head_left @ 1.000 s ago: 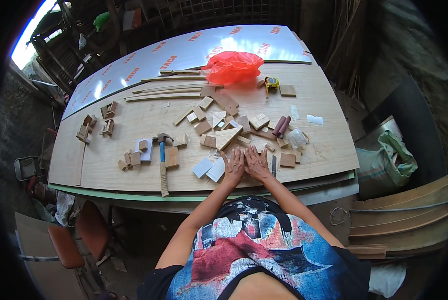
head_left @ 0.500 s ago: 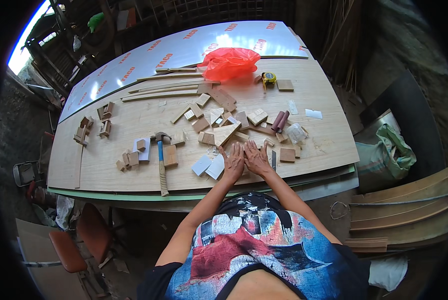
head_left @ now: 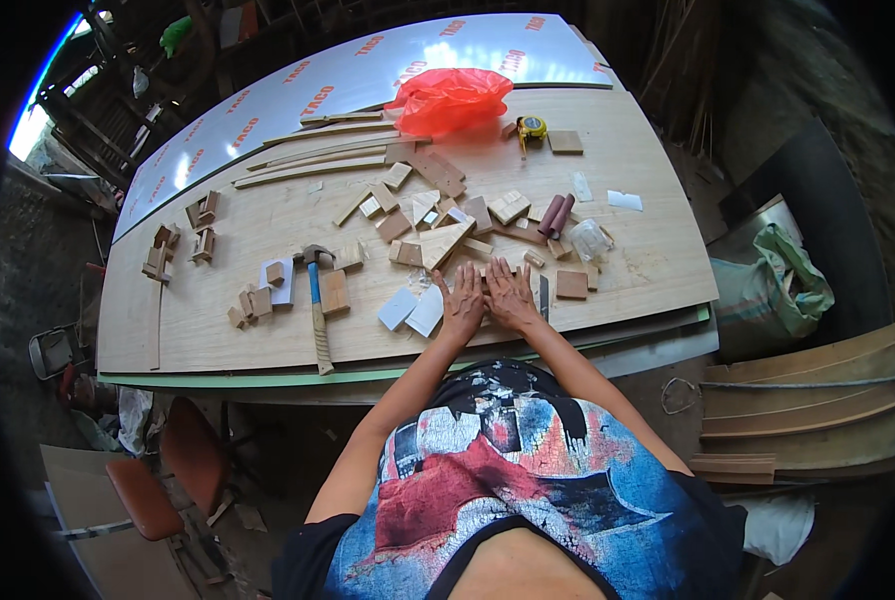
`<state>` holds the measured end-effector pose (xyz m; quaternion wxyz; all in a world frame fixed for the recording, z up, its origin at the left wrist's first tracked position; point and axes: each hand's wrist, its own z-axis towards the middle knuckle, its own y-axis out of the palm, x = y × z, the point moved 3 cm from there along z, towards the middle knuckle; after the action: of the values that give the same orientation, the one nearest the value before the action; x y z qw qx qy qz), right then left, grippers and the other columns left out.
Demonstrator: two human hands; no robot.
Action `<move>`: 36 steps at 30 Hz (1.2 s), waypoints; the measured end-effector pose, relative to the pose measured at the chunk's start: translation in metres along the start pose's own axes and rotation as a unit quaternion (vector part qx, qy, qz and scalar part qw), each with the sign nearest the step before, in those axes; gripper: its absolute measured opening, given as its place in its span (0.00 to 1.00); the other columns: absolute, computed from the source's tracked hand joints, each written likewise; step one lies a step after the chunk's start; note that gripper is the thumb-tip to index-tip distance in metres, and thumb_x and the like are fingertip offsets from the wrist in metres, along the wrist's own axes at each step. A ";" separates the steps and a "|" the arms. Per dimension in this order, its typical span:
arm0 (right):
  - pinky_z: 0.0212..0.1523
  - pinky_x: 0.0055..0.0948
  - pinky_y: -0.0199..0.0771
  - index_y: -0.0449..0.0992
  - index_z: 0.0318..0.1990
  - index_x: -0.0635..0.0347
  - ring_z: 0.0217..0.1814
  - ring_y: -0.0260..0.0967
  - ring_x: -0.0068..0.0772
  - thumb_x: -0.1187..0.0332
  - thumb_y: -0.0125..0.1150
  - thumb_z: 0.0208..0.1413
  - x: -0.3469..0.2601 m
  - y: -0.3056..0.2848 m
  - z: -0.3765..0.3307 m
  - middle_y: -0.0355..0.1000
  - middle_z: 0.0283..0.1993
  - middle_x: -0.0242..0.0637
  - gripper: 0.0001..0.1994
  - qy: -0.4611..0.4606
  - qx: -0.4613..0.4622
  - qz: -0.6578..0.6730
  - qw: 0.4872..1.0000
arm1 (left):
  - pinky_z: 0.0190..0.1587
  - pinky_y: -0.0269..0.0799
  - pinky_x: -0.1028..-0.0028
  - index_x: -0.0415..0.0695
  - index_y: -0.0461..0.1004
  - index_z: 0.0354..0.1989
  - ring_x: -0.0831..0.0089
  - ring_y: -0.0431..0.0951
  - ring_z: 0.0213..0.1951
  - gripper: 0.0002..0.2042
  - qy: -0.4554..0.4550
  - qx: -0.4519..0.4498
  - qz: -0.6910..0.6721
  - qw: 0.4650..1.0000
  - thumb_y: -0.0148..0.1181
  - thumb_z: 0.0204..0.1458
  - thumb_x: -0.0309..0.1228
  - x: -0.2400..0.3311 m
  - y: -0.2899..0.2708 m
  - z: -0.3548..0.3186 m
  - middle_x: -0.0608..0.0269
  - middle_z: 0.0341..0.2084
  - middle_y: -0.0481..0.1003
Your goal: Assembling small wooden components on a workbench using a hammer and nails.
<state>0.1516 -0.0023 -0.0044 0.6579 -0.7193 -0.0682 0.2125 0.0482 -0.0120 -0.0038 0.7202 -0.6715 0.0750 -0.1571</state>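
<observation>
My left hand (head_left: 462,305) and my right hand (head_left: 512,300) lie side by side near the table's front edge, palms down with fingers stretched forward. A small bit of brown wood shows between them; most of what is under the palms is hidden. Just beyond the fingertips is a long pale wood piece (head_left: 451,243) among several loose blocks. Two white rectangular pieces (head_left: 398,309) lie left of my left hand. To the right of my right hand are a narrow dark strip (head_left: 544,296) and a square brown block (head_left: 572,285).
A claw hammer (head_left: 316,305) lies left, beside a wood block (head_left: 336,292). Small wooden assemblies (head_left: 204,209) stand far left. Farther back are thin wood strips (head_left: 313,165), a red plastic bag (head_left: 451,103) and a yellow tape measure (head_left: 532,129). Dark red cylinders (head_left: 557,216) sit right.
The whole view has shifted slightly, so the table sits higher in the picture. Both hands stay together at the same spot, fingers nearly unchanged.
</observation>
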 end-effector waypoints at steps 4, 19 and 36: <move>0.58 0.57 0.22 0.48 0.58 0.62 0.65 0.35 0.36 0.52 0.38 0.51 0.002 -0.003 0.000 0.44 0.62 0.43 0.30 0.006 0.012 0.014 1.000 | 0.54 0.23 0.42 0.35 0.55 0.53 0.61 0.50 0.58 0.23 -0.026 0.012 0.009 1.000 0.40 0.47 0.30 -0.001 -0.003 -0.003 0.49 0.56 0.51; 0.58 0.56 0.18 0.49 0.57 0.65 0.66 0.34 0.38 0.52 0.36 0.53 0.002 0.000 -0.002 0.42 0.62 0.45 0.29 0.033 0.027 0.003 0.999 | 0.55 0.24 0.44 0.33 0.55 0.52 0.59 0.51 0.58 0.23 -0.052 0.021 0.034 0.998 0.38 0.48 0.32 -0.007 0.004 -0.001 0.47 0.55 0.51; 0.57 0.58 0.20 0.48 0.57 0.66 0.65 0.35 0.41 0.64 0.35 0.48 -0.018 0.000 0.005 0.42 0.62 0.47 0.27 0.005 0.034 0.016 0.999 | 0.53 0.22 0.42 0.38 0.52 0.56 0.65 0.48 0.59 0.23 -0.034 0.026 -0.012 0.999 0.37 0.47 0.27 -0.005 0.001 -0.004 0.53 0.57 0.48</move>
<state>0.1337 -0.0048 -0.0007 0.6791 -0.6983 -0.0461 0.2215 0.0425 -0.0145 -0.0052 0.7376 -0.6585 0.0382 -0.1446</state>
